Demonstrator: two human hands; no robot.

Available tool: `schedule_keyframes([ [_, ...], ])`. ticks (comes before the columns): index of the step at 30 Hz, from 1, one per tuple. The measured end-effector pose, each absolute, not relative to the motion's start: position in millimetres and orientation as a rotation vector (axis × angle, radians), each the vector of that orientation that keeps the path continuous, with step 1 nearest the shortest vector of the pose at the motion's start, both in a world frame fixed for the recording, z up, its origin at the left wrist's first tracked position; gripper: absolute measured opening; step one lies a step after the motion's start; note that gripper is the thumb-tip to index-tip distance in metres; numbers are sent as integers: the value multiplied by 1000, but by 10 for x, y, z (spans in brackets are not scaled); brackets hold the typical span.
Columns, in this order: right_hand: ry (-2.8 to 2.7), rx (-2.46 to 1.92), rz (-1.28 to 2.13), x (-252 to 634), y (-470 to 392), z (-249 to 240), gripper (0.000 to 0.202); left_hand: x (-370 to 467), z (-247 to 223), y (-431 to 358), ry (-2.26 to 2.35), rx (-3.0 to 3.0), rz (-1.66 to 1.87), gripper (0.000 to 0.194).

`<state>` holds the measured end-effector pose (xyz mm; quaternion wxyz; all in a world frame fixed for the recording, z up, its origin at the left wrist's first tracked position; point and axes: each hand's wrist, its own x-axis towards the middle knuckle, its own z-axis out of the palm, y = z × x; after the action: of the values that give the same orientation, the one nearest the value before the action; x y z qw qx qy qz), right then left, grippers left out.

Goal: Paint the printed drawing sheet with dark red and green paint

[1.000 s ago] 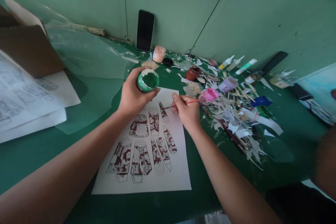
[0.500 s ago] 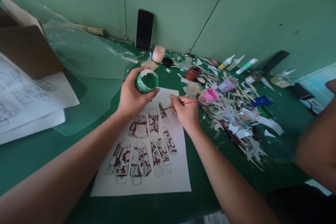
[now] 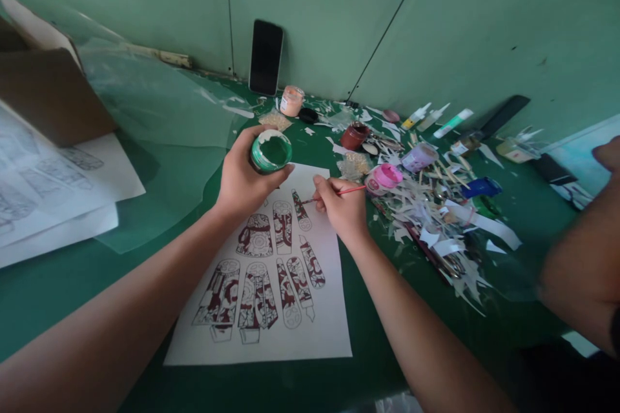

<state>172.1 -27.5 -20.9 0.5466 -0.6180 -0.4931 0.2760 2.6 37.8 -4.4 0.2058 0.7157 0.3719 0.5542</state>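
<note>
My left hand (image 3: pixel 245 174) is wrapped around an uncapped jar of green paint (image 3: pixel 272 151), tilted so its inside shows, above the upper left of a paper sheet (image 3: pixel 320 335). In my right hand (image 3: pixel 342 205) is a thin red-handled paintbrush (image 3: pixel 352 190), pinched between thumb and fingers. Its tip meets a narrow tapered figure (image 3: pixel 300 206) near the sheet's top, which carries dark red and green paint. Several other printed pattern pieces (image 3: pixel 256 235) on the sheet are partly filled with dark red.
Behind the sheet stand a phone (image 3: pixel 266 57) and a peach paint jar (image 3: pixel 292 101). Rightward are dark red (image 3: pixel 354 135) and pink (image 3: pixel 383 178) jars among paper scraps (image 3: pixel 426 219). A cardboard box (image 3: pixel 53 90) and printed sheets (image 3: pixel 53 187) lie left. Another person's arm (image 3: pixel 581 264) is at right.
The whole view has shifted very slightly. Both hands keep their holds, and the brush tip stays at the same narrow figure. The other person's arm at right has moved a little.
</note>
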Motion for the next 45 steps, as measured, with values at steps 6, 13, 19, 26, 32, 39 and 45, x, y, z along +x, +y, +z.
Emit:
schedule_keyframes([
  [6, -1145, -1471, 644, 1722, -280, -209, 41, 24, -55, 382, 1033, 1996, 1527, 46],
  [13, -1159, -1499, 625, 1724, -281, -212, 43, 27, -63, 392, 1042, 1989, 1523, 46],
  [19, -1171, -1516, 616, 1726, -284, -214, 41, 28, -65, 391, 1024, 1973, 1537, 47],
  [26, -1148, -1476, 636, 1727, -286, -219, 43, 24, -63, 386, 1050, 1983, 1528, 46],
  [32, -1153, -1494, 614, 1727, -291, -217, 42, 25, -70, 394, 1050, 1992, 1512, 47],
  [39, -1160, -1483, 623, 1721, -282, -213, 41, 26, -73, 401, 1020, 1980, 1534, 47],
  [45, -1144, -1455, 671, 1727, -281, -210, 40, 15, -57, 390, 1042, 1977, 1518, 46],
])
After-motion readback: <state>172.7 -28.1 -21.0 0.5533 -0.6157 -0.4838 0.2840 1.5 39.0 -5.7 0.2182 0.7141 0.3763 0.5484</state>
